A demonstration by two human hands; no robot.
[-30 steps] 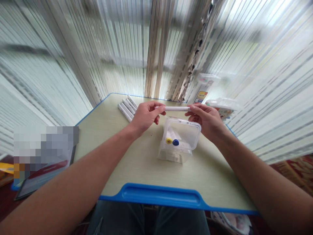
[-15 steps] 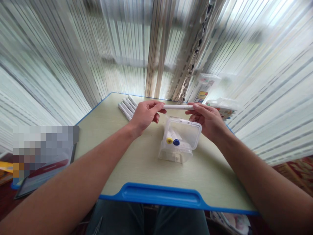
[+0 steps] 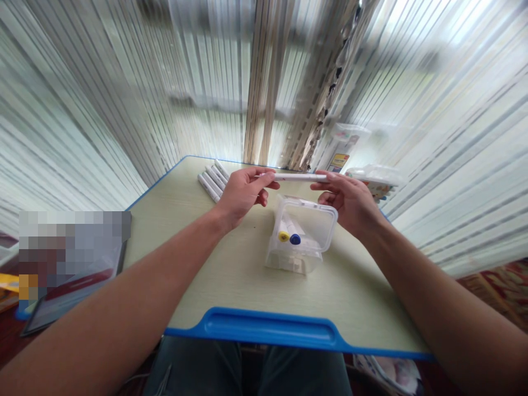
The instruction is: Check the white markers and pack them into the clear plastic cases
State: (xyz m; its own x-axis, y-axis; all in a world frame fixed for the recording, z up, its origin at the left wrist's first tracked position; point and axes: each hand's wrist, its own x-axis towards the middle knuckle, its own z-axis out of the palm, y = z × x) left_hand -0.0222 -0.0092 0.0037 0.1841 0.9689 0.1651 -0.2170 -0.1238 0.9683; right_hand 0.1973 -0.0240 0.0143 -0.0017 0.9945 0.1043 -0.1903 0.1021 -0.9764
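Observation:
A white marker (image 3: 300, 177) is held level in the air, one end in each hand. My left hand (image 3: 244, 193) pinches its left end between thumb and fingers, while my right hand (image 3: 348, 199) grips the other end. Just below and nearer to me stands a clear plastic box (image 3: 293, 262) with a translucent lid or rim. Inside it lean a marker with a yellow end (image 3: 284, 236) and a marker with a blue end (image 3: 295, 240). Beyond my left hand, several white markers (image 3: 212, 180) lie side by side on the table, partly hidden by that hand.
The pale table (image 3: 231, 280) has a blue edge with a moulded pen groove (image 3: 270, 329) in front. At the back right sit a clear package (image 3: 344, 148) and a clear container (image 3: 377, 181). String curtains (image 3: 214, 82) hang behind. A dark-framed board (image 3: 82, 291) is at the left.
The marker has turned slightly in my fingers, and a small reddish mark now shows near its left end. Both hands keep their hold; the view has shifted slightly.

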